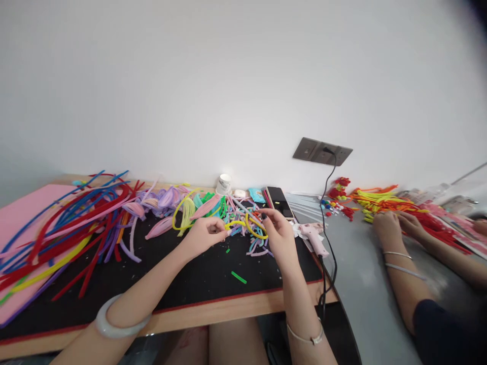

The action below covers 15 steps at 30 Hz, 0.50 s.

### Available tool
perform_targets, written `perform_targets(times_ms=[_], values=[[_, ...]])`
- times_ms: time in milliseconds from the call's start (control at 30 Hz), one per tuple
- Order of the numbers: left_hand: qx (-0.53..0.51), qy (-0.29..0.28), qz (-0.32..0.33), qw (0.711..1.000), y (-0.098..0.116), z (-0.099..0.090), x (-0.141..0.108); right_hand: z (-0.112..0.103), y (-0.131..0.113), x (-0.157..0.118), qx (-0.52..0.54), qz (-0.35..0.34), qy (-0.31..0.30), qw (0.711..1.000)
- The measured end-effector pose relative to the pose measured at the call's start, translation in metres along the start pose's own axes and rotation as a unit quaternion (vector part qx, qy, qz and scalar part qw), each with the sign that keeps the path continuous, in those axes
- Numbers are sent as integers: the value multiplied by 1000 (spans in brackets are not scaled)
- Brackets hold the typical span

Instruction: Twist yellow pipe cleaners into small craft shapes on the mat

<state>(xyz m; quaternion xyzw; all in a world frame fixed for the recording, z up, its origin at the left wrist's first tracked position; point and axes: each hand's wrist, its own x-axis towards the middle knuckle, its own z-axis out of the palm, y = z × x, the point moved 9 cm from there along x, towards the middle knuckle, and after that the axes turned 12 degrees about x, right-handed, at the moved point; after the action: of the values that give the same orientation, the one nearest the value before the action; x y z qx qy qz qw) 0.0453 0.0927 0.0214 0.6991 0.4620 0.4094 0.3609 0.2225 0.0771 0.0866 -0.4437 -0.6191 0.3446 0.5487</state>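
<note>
Over the black mat [198,284], my left hand [207,234] pinches one end of a yellow pipe cleaner [236,223]. Its other part curves into a loop at my right hand [277,233], whose thumb and forefinger close around it. Short pastel pipe cleaner pieces [259,248] lie beneath and beside my right hand. Bundles of pink, yellow and lilac pipe cleaners [160,228] lie behind and left of my left hand. A short green piece [239,277] rests on the mat in front of both hands.
Long red and blue pipe cleaners [76,218] cover the left side. A paper cup [224,184], a phone [279,202] and a pink glue gun [314,239] with a black cable stand or lie behind and right. Another person's hands [388,228] work at the far right.
</note>
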Motion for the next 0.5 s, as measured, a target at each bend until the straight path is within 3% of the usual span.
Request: perform_targets(times_ms=[200,500], values=[[5,-15,-12,1000,-7,1,0,47,7,23,-6,-36,-142,989],[39,5,-4,999,-7,-2,0,43,31,15,-8,-27,-122,992]])
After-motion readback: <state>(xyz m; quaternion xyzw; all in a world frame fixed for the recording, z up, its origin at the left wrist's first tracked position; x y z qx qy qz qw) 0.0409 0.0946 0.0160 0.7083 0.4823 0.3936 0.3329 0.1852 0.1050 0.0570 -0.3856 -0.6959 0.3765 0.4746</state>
